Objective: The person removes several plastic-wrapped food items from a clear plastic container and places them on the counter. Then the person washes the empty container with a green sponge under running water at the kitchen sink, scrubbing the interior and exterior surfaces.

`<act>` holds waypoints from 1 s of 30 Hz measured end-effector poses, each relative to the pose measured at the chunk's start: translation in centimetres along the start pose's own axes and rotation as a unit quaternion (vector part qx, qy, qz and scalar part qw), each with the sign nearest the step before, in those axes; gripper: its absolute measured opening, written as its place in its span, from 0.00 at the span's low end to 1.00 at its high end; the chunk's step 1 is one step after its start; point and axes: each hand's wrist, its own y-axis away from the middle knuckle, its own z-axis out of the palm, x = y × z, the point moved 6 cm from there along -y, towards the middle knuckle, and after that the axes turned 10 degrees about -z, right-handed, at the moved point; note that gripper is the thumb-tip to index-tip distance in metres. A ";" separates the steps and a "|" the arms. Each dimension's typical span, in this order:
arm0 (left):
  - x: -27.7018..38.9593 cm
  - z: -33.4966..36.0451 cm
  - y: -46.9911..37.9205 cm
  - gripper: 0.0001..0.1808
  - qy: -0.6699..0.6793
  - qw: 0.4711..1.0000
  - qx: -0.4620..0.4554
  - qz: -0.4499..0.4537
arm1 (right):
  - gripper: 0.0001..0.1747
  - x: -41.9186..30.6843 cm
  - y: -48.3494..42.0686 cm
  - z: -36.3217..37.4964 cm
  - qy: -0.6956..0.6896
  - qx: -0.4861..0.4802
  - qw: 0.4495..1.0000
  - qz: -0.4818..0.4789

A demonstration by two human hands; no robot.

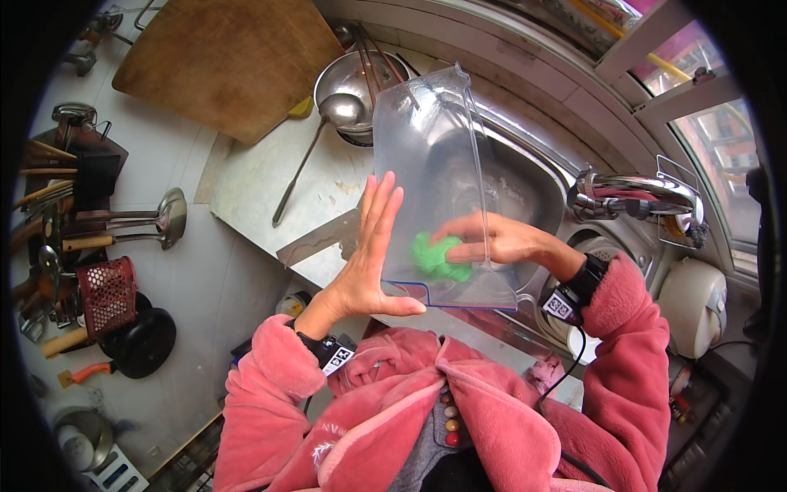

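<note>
A clear plastic drawer bin (424, 141) with a blue-edged rim is held tilted over the stainless steel sink (535, 178). My left hand (363, 264) braces its near left corner, with the fingers extended along the side wall and the thumb at the near edge. Inside the bin, my right hand (492, 240) grips a green mesh scrubber (439, 257) and presses it against the plastic. Part of the sink basin shows blurred through the bin.
A chrome faucet (633, 194) reaches over the sink from the right. Behind the bin stands a metal bowl (344, 74) with chopsticks, beside a steel ladle (307, 166) and a large wooden cutting board (233, 61). Utensils and a black pan (144, 344) hang at left.
</note>
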 end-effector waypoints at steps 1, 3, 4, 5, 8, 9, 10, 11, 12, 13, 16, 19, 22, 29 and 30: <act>0.1 0.0 0.1 0.76 -0.001 1.000 0.003 0.003 | 0.21 -1.1 0.3 0.2 -0.028 0.009 1.000 0.003; 0.2 -0.1 0.2 0.75 -0.005 1.000 0.007 0.007 | 0.22 -2.7 0.7 0.8 -0.104 0.022 0.994 0.002; 0.3 -0.1 0.2 0.75 -0.006 1.000 0.009 0.009 | 0.22 -3.0 0.7 1.1 -0.125 0.022 0.992 0.008; 0.3 -0.1 0.2 0.75 -0.008 1.000 0.010 0.011 | 0.22 -3.3 0.9 1.4 -0.147 0.022 0.989 0.014; 0.3 -0.1 0.3 0.74 -0.003 1.000 0.010 0.006 | 0.23 -3.9 1.3 1.9 -0.142 0.028 0.989 -0.017; 0.3 -0.1 0.3 0.75 -0.005 1.000 0.010 0.005 | 0.24 -4.1 1.4 1.9 -0.128 0.029 0.991 -0.027; 0.3 0.0 0.3 0.75 -0.006 1.000 0.011 0.004 | 0.24 -4.2 1.5 2.0 -0.109 0.022 0.993 -0.034; 0.3 0.0 0.3 0.76 -0.009 1.000 0.011 0.001 | 0.24 -4.2 1.6 2.0 -0.089 0.014 0.995 -0.033; 0.3 0.1 0.3 0.75 -0.010 1.000 0.012 0.003 | 0.25 -4.1 1.6 2.1 -0.070 0.008 0.997 -0.032; 0.3 0.1 0.3 0.75 -0.012 1.000 0.012 0.005 | 0.25 -4.3 1.5 2.0 -0.026 0.004 0.998 -0.054; 0.4 0.2 0.3 0.75 -0.015 1.000 0.018 0.009 | 0.26 -4.4 0.7 2.1 0.057 -0.011 0.994 -0.094; 0.4 0.1 0.4 0.74 -0.016 1.000 0.022 0.007 | 0.25 -3.9 -0.1 2.5 0.055 -0.018 0.995 -0.087; 0.4 0.1 0.4 0.74 -0.012 1.000 0.022 0.007 | 0.23 -4.2 -0.2 2.5 0.088 -0.015 0.989 -0.121; 0.9 0.5 0.4 0.74 -0.020 1.000 0.022 0.004 | 0.16 -4.6 1.4 1.8 -0.018 0.004 0.994 -0.111; 0.9 0.5 0.5 0.74 -0.018 1.000 0.024 0.007 | 0.15 -4.7 1.7 1.7 -0.027 0.005 0.993 -0.111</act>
